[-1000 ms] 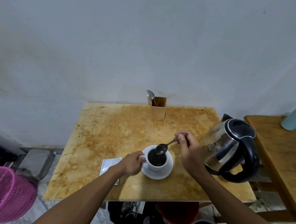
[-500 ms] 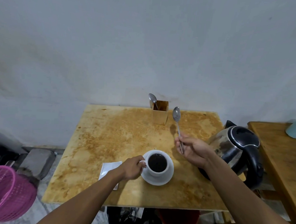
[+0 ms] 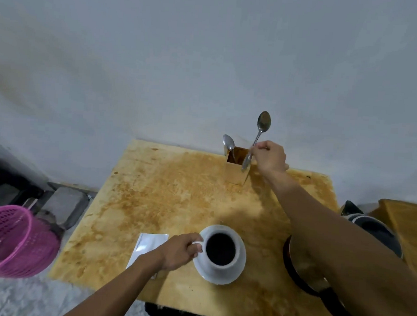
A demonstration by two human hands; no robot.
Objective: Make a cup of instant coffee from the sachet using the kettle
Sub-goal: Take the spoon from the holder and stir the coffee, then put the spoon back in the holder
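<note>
White porcelain marks the middle of your view: a cup full of dark coffee stands on a matching saucer, near the front edge of a stained, yellowish wooden desk. Your left hand reaches in from the near left and pinches the cup's small handle on its left side. Partly under that wrist, just left of the saucer, a pale sachet lies flat on the desk.

Your right hand stretches to the far side of the desk, fingers closed around the handle of a metal spoon. You hold the spoon nearly upright, bowl at the top, with its handle end at the open mouth of a small square wooden holder that stands by the wall. A second spoon already sits in the holder, leaning left, bowl up.

Your right forearm hides most of the kettle, which stands at the right edge of the desk; only part of its black lid and its rounded lower body show. A pink mesh basket sits on the floor at the left. A plain grey wall fills the upper half of the view.
</note>
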